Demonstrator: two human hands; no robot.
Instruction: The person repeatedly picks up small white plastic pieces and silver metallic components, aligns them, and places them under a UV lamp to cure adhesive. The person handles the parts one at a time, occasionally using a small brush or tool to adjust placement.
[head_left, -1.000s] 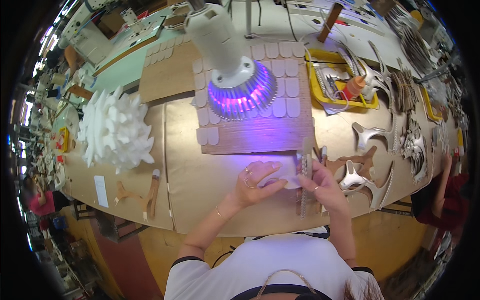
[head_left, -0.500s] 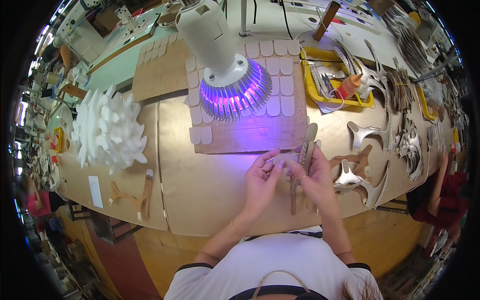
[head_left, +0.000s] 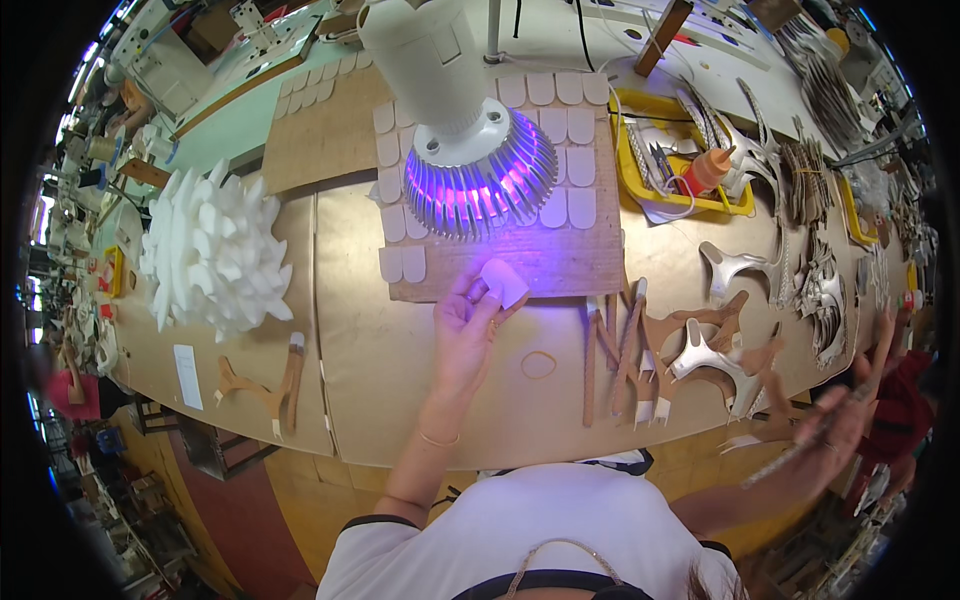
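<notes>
Between the thumb and fingers of my left hand (head_left: 465,328) is a small white round-ended tab (head_left: 503,283), lit violet. It is over the near edge of a cardboard sheet (head_left: 455,284), just below a lamp (head_left: 482,180) with a finned metal head. Rows of similar pale tabs (head_left: 567,208) lie on that sheet. Far to the right, my right hand (head_left: 832,432) is smeared by motion, closed around a thin pale strap (head_left: 788,464). Brown forked strap pieces (head_left: 630,365) lie between the hands, beside silver forked pieces (head_left: 712,358).
A yellow tray (head_left: 640,190) holds tools and an orange-capped bottle (head_left: 706,172). White spiky foam (head_left: 215,250) stands at left, near a paper slip (head_left: 188,377) and a brown forked strap (head_left: 262,392). A thin ring (head_left: 538,364) lies on the table. A co-worker (head_left: 900,400) is at right.
My hands have parted from around the braided strap. The left moved up and left toward the lamp with the tab; the right swung far right with a strap.
</notes>
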